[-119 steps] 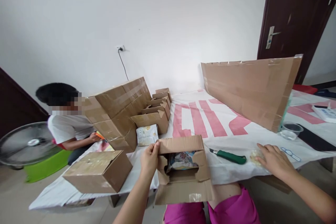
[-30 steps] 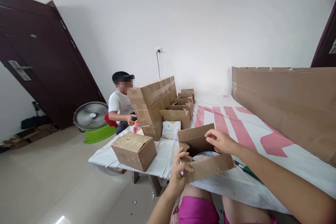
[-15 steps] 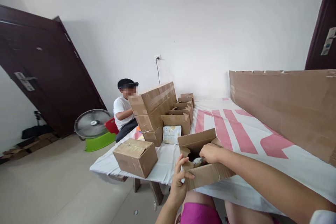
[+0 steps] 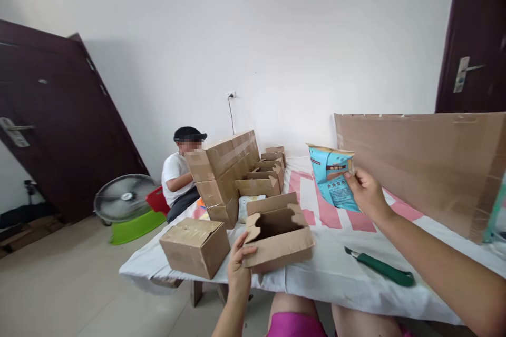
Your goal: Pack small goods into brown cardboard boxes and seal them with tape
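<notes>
A blue printed packet (image 4: pixel 332 176) is pinched in my right hand (image 4: pixel 366 192), raised over the table to the right of an open cardboard box (image 4: pixel 276 251). My left hand (image 4: pixel 239 258) grips that box by its near left corner, thumb along the front wall. The box's flaps stand up, and its inside is dark; I cannot see what it holds. On the cloth below my right forearm lies a green-handled utility knife (image 4: pixel 381 267), its blade end pointing left. Behind the box a pale patterned packet (image 4: pixel 249 205) is partly hidden.
Closed cardboard boxes (image 4: pixel 221 179) are stacked at the table's left, beside a row of open boxes (image 4: pixel 259 187). Another closed box (image 4: pixel 194 247) sits near the front left edge. A person (image 4: pixel 177 176) sits beyond the stack. A cardboard panel (image 4: pixel 415 163) stands along the right.
My right hand has come out of the box and moved up and right with the blue packet. The utility knife has come into sight. My left hand stays on the box.
</notes>
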{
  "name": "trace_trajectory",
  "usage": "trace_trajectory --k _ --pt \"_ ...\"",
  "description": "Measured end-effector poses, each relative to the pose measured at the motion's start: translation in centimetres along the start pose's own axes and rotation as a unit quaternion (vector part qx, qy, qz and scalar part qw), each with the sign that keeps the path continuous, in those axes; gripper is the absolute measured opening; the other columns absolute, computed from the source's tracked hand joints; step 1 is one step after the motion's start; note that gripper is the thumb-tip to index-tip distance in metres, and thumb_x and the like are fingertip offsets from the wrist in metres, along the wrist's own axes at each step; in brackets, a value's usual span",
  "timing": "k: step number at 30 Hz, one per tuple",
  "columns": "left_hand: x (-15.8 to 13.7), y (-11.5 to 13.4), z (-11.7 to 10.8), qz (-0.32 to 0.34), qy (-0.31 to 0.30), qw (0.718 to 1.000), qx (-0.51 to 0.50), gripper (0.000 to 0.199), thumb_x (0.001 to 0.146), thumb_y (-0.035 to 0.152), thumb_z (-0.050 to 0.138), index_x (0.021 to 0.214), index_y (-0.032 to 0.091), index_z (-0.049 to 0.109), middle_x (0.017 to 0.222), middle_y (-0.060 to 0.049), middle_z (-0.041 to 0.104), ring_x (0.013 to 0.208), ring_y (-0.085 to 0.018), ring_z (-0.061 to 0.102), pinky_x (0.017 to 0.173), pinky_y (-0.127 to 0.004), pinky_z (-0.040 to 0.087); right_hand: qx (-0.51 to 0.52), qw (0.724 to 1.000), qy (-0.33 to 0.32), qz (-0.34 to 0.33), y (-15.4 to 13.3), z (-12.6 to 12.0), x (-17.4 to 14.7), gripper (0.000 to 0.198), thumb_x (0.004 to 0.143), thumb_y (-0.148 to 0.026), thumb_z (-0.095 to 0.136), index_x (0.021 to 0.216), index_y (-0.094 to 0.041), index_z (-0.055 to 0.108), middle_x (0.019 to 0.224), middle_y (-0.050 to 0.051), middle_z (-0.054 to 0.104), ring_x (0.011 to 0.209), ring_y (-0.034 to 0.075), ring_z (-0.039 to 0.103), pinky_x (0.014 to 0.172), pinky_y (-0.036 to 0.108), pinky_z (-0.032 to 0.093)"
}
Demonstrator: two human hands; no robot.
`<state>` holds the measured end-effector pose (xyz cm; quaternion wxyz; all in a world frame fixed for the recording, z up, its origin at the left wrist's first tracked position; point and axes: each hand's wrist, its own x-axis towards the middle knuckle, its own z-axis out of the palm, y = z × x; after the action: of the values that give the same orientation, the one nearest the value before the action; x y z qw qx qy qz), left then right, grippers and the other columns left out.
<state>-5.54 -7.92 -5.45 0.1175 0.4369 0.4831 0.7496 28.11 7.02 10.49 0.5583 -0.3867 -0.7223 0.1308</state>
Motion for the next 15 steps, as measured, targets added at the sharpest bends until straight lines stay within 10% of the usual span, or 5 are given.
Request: trace_trajectory --k 6,11,15 --pt "1.7 -1.4 -3.3 0.051 0.011 0.986 0.16 0.014 0.071 0.031 0.067 0.079 0.023 0.075 0.136 -0.007 0.052 0.133 -0.037 0.043 0.115 -0.055 0.027 -0.046 0.997 -0.06 -0.032 4.3 -0.4 -6.1 0.031 0.094 -0.039 0.042 0.08 -0.02 0.061 0.076 0.004 0.063 0.071 0.019 0.057 0.066 0.029 0.043" --pt "-1.4 -4.3 -3.5 0.053 -0.006 0.964 0.259 0.071 0.076 0.042 0.064 0.14 0.023 0.041 0.155 -0.014 0.03 0.139 -0.037 0.037 0.108 -0.054 0.04 -0.063 0.975 -0.193 -0.088 5.9 3.3 -14.0 0.018 0.083 -0.025 0.059 0.067 -0.021 0.067 0.072 0.004 0.069 0.074 0.021 0.062 0.074 0.033 0.046" --pt "-6.4 -7.1 -3.1 -0.013 0.069 0.952 0.298 0.068 0.077 0.06 0.054 0.123 0.011 0.052 0.118 -0.021 0.062 0.1 -0.035 0.067 0.077 -0.045 0.058 -0.101 0.949 -0.283 -0.091 6.1 3.3 -17.7 0.012 0.079 -0.029 0.069 0.09 -0.023 0.071 0.094 0.006 0.072 0.095 0.026 0.063 0.089 0.042 0.045"
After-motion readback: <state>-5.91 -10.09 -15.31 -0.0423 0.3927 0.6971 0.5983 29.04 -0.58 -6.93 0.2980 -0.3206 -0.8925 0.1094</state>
